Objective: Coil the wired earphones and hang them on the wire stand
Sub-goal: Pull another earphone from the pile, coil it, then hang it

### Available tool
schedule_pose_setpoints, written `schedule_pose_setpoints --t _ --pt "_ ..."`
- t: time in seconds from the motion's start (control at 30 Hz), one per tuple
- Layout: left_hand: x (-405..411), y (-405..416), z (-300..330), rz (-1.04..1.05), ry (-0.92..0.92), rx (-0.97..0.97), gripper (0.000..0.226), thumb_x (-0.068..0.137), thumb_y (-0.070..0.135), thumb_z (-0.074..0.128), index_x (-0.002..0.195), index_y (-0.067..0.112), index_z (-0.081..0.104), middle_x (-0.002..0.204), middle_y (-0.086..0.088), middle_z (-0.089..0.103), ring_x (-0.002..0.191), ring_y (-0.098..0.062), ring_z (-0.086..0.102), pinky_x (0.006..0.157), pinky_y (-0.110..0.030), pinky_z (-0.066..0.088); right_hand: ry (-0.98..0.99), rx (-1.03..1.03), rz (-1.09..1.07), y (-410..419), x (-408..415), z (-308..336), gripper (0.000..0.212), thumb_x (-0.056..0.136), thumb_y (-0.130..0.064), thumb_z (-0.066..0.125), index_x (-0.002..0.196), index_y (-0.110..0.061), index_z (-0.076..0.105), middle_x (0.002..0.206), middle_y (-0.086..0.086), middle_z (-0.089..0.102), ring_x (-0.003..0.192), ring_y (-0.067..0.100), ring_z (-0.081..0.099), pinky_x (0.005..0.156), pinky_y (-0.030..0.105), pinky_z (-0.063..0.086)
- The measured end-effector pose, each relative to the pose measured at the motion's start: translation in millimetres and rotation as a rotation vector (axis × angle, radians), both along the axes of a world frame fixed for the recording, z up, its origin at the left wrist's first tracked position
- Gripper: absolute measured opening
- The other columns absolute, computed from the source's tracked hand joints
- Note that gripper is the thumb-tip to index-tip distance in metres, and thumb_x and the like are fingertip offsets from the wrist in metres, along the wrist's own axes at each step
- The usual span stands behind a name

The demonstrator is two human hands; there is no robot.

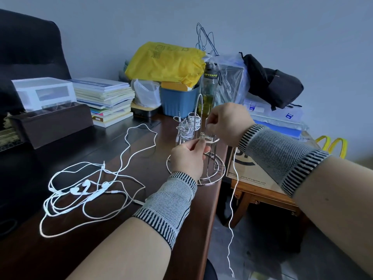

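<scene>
Nearest the camera, a long loose tail of white cord [232, 209] hangs from under the right hand, falls past the edge of the worktop [113, 249] and trails toward the floor. It is the uncoiled remainder, and it lies below and to the right of both grips.

On the worktop to the left, well apart from the hands, lies a tangle of loose earphones [86, 188] with earbuds and a plug showing, not yet coiled.

Just above, the left hand [186, 158] pinches one end of the small coil [207, 139] between thumb and fingertips; its grip is clamped on the cord. The coil's long axis runs roughly left to right between the hands, level with the middle of the wire stand [201, 158]. The right hand [226, 123] sits just beyond and to the right, fingers curled down over the coil's other end; it appears to pinch the cord there, though its fingertips are partly hidden.

The coil lies right in front of the stand's uprights, seemingly touching them. The left hand is the nearer, so it likely steadies while the right winds the hanging tail.

Farther up the stand, already coiled earphones [191, 123] hang on its hooks.
</scene>
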State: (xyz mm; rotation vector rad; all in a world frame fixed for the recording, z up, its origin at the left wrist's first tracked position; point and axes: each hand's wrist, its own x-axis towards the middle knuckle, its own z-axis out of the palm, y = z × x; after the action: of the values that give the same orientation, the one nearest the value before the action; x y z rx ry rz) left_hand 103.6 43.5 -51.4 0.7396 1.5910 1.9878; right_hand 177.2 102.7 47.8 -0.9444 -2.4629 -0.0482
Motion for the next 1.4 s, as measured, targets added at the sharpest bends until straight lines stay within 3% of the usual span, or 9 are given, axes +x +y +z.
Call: schedule_pose_setpoints --t 0.27,0.4,0.5,0.6,0.73,0.83,1.0,1.23,1.4 --pt "-2 -2 3 -0.003 0.046 -0.021 0.017 0.093 0.013 0.058 0.089 0.006 0.073 0.06 0.009 0.065 0.038 0.003 0.048 0.042 -0.009 0.037 -0.142 0.006 0.062 -19 -19 4 0.022 0.087 -0.01 0.055 0.094 -0.017 0.074 0.093 0.001 0.071 0.086 0.018 0.062 0.074 0.025 0.05" --pt "-5 -1 1 0.042 0.16 -0.058 0.041 0.09 0.003 0.056 0.051 0.018 0.057 0.036 0.01 0.047 0.034 -0.003 0.041 0.044 -0.019 0.033 -0.284 0.285 0.147 -28 -14 -7 0.019 0.091 -0.014 0.052 0.101 -0.014 0.068 0.098 0.001 0.067 0.094 0.021 0.06 0.084 0.029 0.048" --pt "-10 -3 0 0.055 0.264 -0.164 0.046 0.087 -0.005 0.055 0.056 0.027 0.044 0.05 0.012 0.046 0.06 -0.009 0.049 0.063 -0.026 0.044 -0.284 0.567 0.276 -36 -13 -20 0.008 0.085 -0.012 0.056 0.084 -0.015 0.063 0.079 -0.001 0.065 0.074 0.019 0.056 0.064 0.023 0.031" --pt "-11 -2 1 0.046 0.261 -0.212 0.045 0.087 -0.002 0.058 0.061 0.03 0.041 0.063 0.013 0.043 0.069 -0.014 0.048 0.071 -0.028 0.046 -0.043 0.68 0.339 -29 -7 -43 0.009 0.069 -0.011 0.066 0.064 -0.016 0.059 0.056 -0.003 0.057 0.05 0.019 0.05 0.05 0.022 0.036" --pt "-13 3 -6 0.016 0.283 -0.101 0.056 0.097 -0.001 0.044 0.048 0.019 0.062 0.045 0.012 0.05 0.048 -0.005 0.045 0.057 -0.023 0.039 0.252 0.379 0.319 -22 9 -77 0.014 0.08 -0.018 0.053 0.078 -0.012 0.065 0.068 0.0 0.063 0.06 0.021 0.059 0.053 0.03 0.051" --pt "-11 2 -7 0.026 0.21 -0.035 0.027 0.093 0.012 0.059 0.07 0.017 0.071 0.043 0.012 0.052 0.039 0.0 0.044 0.049 -0.019 0.037 0.488 0.008 0.23 -24 20 -90 0.008 0.085 -0.017 0.061 0.084 -0.017 0.068 0.07 -0.009 0.066 0.062 0.001 0.058 0.06 0.008 0.044" --pt "-8 -1 -4 0.028 0.171 -0.043 0.017 0.093 0.017 0.061 0.088 0.009 0.075 0.042 0.011 0.053 0.04 0.001 0.047 0.049 -0.016 0.038 0.663 -0.466 0.086 -18 24 -92 0.013 0.082 -0.014 0.071 0.071 -0.019 0.066 0.062 -0.006 0.063 0.052 0.002 0.051 0.053 0.016 0.044" --pt "-6 -3 0 0.014 -0.007 -0.016 0.034 0.077 0.027 0.047 0.06 0.013 0.073 0.059 -0.005 0.069 0.057 -0.018 0.057 0.059 -0.028 0.041 0.702 -0.661 0.172 -22 23 -88 0.009 0.083 -0.002 0.067 0.074 -0.002 0.067 0.061 -0.014 0.069 0.068 -0.01 0.062 0.064 0.01 0.047" --pt "-7 -2 -4 0.122 0.106 -0.042 0.038 0.076 0.04 0.051 0.052 0.01 0.052 0.054 -0.012 0.045 0.058 -0.022 0.038 0.057 -0.035 0.035 0.614 -0.634 0.136 -19 17 -91 0.011 0.082 -0.02 0.068 0.071 -0.017 0.071 0.079 -0.001 0.075 0.088 0.02 0.07 0.082 0.041 0.057"
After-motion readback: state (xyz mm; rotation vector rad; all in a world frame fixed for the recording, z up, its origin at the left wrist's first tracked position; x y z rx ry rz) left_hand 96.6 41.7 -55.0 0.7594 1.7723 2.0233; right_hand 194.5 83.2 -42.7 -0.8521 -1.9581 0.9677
